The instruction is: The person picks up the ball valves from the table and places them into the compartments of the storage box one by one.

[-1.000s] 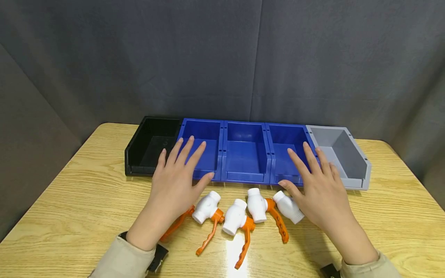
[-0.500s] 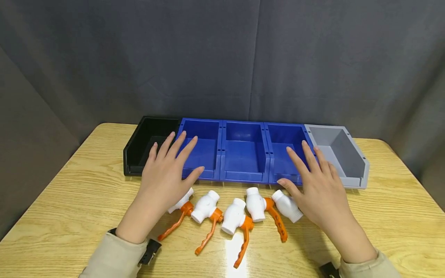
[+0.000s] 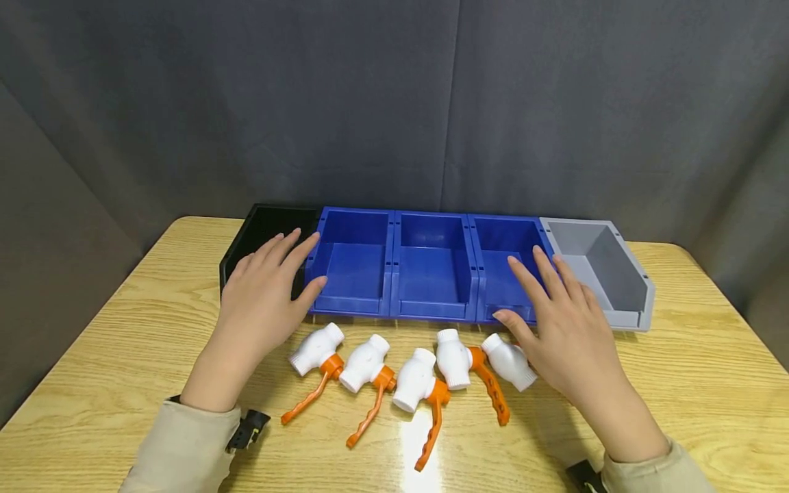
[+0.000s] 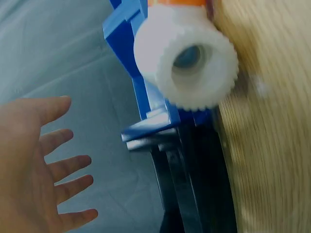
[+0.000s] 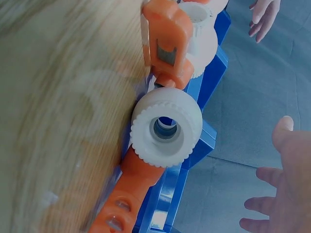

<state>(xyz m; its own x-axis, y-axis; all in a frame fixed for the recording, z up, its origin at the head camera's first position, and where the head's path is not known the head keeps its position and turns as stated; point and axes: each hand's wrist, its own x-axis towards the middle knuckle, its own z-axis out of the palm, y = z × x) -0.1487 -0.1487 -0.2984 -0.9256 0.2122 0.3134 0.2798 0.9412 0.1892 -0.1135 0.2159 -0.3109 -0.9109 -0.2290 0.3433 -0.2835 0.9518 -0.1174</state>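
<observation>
Several white ball valves with orange handles lie in a row on the wooden table. In the head view my left hand (image 3: 255,298) hovers, fingers spread, up and left of the leftmost valve (image 3: 316,349), overlapping the black bin (image 3: 271,222). My right hand (image 3: 570,335), also spread and holding nothing, partly covers the rightmost valve (image 3: 508,363) and hides its handle there. The right wrist view shows that valve's orange handle (image 5: 116,208) and ribbed white end (image 5: 143,128). The left wrist view has a valve's ribbed end (image 4: 223,68) apart from the left fingers.
Behind the valves stands a row of joined bins: the black one at left, then blue bins (image 3: 431,274), then a grey bin (image 3: 616,260) at right. A dark grey curtain (image 3: 370,103) hangs behind the wooden table (image 3: 111,383).
My left hand has moved left, off the leftmost valve, which now shows fully. My right hand has stayed almost in place. The valves have not moved on the table.
</observation>
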